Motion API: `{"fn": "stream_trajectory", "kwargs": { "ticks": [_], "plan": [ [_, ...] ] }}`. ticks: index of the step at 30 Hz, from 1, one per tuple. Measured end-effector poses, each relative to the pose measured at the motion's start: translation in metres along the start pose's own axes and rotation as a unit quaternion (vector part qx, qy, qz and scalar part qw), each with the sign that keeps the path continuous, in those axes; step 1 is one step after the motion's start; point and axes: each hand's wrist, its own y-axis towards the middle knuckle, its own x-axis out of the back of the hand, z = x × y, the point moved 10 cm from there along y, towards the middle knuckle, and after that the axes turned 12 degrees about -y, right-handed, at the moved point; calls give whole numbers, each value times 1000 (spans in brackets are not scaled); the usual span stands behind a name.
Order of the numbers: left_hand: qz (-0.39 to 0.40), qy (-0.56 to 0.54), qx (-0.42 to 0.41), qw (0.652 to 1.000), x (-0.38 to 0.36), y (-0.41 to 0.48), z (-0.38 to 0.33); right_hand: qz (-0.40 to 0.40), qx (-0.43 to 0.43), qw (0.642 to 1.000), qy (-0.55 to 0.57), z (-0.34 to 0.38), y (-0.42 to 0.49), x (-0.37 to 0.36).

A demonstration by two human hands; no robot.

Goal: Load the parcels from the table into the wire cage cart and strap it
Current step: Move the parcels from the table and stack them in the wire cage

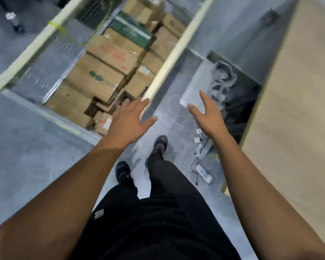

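Outstretched left hand [129, 121] and right hand [207, 117], fingers spread, holding nothing, beside parcel-filled wire cage cart [176, 53]

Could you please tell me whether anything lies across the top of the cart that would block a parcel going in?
Nothing visible does. The cart is open between its two pale rails, boxes stacked inside. A yellow-green strap hangs loose by the left rail. The left hand and right hand are empty.

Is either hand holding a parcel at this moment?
No, the left hand and right hand are both spread open, holding nothing.
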Motion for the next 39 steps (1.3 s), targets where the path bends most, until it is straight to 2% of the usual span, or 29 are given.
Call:
{"fn": "stream_trajectory", "kwargs": {
  "ticks": [3, 7, 16, 25, 30, 36, 39],
  "plan": [
    [55, 11, -76, 996, -32, -1, -69, -68, -76, 995, 7, -68, -60, 39],
    [98, 45, -179, 978, -90, -10, -164, -120, -155, 980, 45, -149, -136, 74],
    [227, 69, -329, 914, -271, -87, -348, -256, -328, 893, 171, -339, -323, 110],
    [326, 73, -351, 875, -447, -148, -434, -327, -410, 809, 267, -495, -436, 130],
    [358, 68, -335, 869, -509, -144, -462, -332, -439, 775, 312, -554, -437, 140],
    [396, 81, -327, 854, -574, -109, -494, -368, -480, 717, 347, -606, -422, 152],
    [408, 80, -317, 853, -608, -105, -520, -358, -481, 715, 360, -631, -410, 164]
  ]
}}
